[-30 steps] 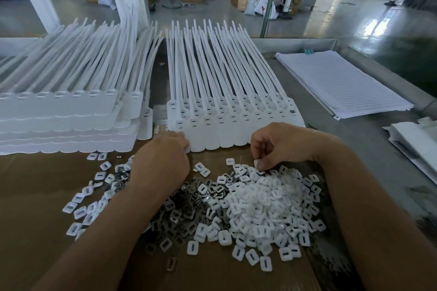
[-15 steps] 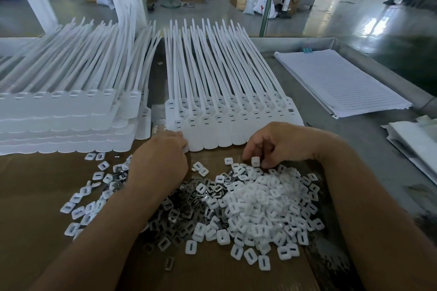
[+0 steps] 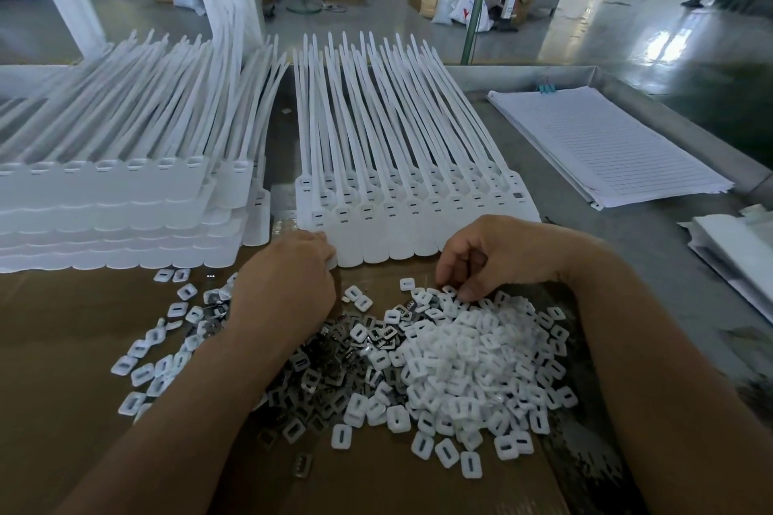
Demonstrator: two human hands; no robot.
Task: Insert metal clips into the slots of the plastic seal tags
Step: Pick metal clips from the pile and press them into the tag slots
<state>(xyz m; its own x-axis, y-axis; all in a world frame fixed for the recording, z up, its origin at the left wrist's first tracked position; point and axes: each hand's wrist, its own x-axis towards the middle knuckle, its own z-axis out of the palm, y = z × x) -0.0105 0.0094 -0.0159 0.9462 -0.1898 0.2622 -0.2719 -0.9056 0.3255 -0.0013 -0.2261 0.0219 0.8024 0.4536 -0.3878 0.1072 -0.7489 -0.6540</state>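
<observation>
Fingertips (image 3: 470, 291) of my right hand (image 3: 497, 259) curl onto the heap of small white square plastic caps (image 3: 472, 355); can't tell if anything is pinched. Left hand (image 3: 288, 284) rests against the row of flat white plastic seal tags (image 3: 401, 213), fingers hidden. Dull grey metal clips (image 3: 334, 368) lie between my wrists. Best: take one clip, square it to the slot, press flat.

Bright daylight; floor (image 3: 665, 42) glare upper right; edges bowed.
</observation>
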